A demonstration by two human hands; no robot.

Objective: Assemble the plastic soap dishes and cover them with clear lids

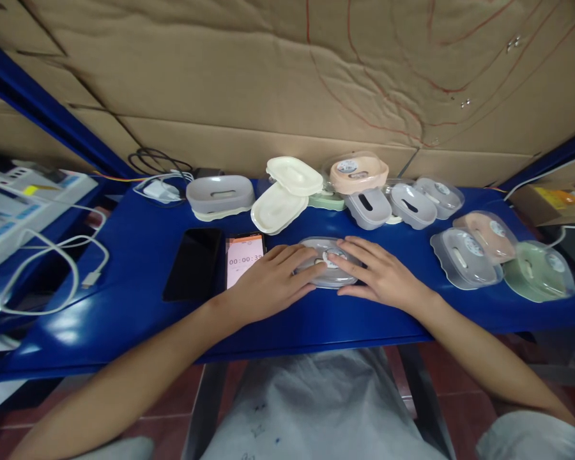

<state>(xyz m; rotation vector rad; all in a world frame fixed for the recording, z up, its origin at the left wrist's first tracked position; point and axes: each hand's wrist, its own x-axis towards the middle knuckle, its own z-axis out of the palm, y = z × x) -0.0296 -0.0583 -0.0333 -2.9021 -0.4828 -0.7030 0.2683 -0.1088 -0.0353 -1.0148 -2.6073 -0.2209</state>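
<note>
A grey soap dish with a clear lid (333, 278) and a round sticker lies flat on the blue table in front of me. My left hand (273, 278) rests on its left side, fingers stretched over the lid. From the right, my right hand (388, 275) lies on the same lid with its fingers spread, the thumb by the near edge. Both hands touch the dish from above and cover parts of its two ends. Left of my left hand lies a phone with a timer on its lit screen (239, 259), partly covered by that hand.
A dark phone (193, 264) lies further left. Along the back are cream dish parts (280, 207), grey trays (413, 206) and a lidded peach soap dish (359, 172). Lidded grey (467, 259) and green (539, 271) dishes stand at right. White cables (74, 281) and a charger (161, 190) lie left.
</note>
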